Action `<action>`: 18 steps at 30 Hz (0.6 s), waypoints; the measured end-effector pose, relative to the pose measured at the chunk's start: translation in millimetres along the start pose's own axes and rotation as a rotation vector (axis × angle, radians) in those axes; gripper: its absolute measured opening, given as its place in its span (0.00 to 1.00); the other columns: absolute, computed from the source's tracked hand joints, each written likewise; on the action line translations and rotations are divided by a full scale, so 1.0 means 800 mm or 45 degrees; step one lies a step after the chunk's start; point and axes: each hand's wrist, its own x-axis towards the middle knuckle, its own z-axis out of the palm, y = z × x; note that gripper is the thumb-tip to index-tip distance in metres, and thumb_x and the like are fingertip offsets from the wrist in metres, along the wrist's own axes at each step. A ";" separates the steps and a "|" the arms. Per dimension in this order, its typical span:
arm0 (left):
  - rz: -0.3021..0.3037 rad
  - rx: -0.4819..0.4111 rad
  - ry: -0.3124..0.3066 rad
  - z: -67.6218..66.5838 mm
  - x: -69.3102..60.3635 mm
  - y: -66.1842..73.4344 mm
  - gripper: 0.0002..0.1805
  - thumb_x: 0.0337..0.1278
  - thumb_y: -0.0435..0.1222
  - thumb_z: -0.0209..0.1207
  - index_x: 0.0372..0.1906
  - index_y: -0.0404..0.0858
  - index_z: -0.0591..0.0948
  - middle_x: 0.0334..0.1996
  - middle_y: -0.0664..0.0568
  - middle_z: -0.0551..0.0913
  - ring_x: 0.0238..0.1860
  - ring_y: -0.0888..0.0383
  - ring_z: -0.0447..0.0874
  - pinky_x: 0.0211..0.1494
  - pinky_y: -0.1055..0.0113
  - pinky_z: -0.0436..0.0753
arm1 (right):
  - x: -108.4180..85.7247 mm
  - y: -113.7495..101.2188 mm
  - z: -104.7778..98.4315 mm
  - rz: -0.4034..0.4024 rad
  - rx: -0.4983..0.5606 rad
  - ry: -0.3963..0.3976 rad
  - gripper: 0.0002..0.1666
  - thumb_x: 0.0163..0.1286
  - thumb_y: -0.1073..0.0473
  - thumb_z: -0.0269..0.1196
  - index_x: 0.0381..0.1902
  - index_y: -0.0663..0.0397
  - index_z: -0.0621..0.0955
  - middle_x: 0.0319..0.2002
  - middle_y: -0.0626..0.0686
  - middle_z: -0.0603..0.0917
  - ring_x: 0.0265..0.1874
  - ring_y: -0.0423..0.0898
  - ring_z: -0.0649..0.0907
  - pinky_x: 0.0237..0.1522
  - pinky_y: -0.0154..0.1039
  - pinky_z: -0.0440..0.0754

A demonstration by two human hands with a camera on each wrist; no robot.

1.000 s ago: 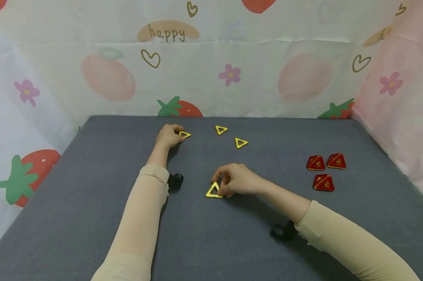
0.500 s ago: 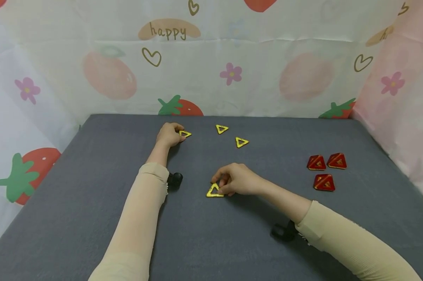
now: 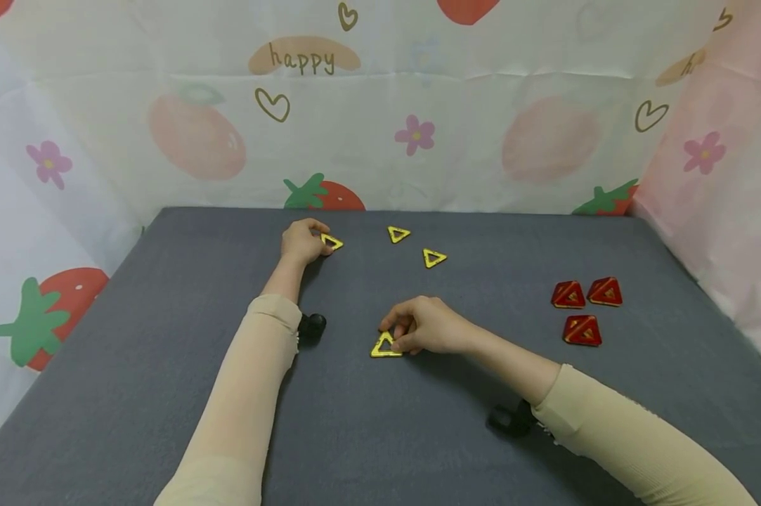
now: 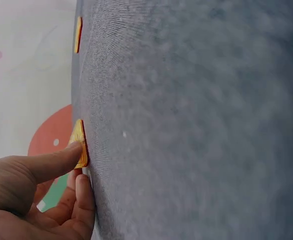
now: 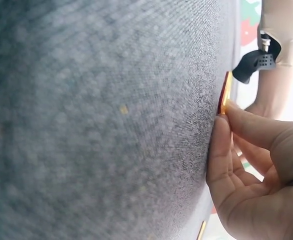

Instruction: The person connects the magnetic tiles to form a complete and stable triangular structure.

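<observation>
Toward the table's back left, my left hand (image 3: 302,242) pinches a small yellow triangular frame piece (image 3: 337,245) by its left side. In the left wrist view the thumb lies over that triangle (image 4: 78,131), whose edge shows red, with fingers beneath. Nearer the middle, my right hand (image 3: 432,325) holds another yellow triangle (image 3: 380,349) between thumb and fingers at its right corner. The right wrist view shows this triangle (image 5: 226,92) nearly edge-on, low at the cloth. A third yellow triangle (image 3: 393,239) and one more (image 3: 428,263) lie untouched at the back.
On the right side of the grey cloth-covered table (image 3: 228,260) sit three red triangular pieces, one at the front (image 3: 582,330), one at the left (image 3: 568,294) and one at the right (image 3: 605,292). A printed curtain (image 3: 380,161) stands along the back edge.
My left hand and forearm have shifted very slightly left, and the triangle in that hand looks a little more tilted. My right hand and its triangle have stayed nearly still.
</observation>
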 end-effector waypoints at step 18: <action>0.032 -0.274 -0.205 -0.017 -0.019 0.002 0.22 0.61 0.32 0.64 0.60 0.33 0.79 0.53 0.37 0.80 0.47 0.49 0.86 0.52 0.61 0.86 | 0.003 0.004 0.002 -0.022 -0.010 0.017 0.18 0.61 0.64 0.70 0.51 0.54 0.84 0.31 0.51 0.86 0.23 0.37 0.83 0.30 0.34 0.85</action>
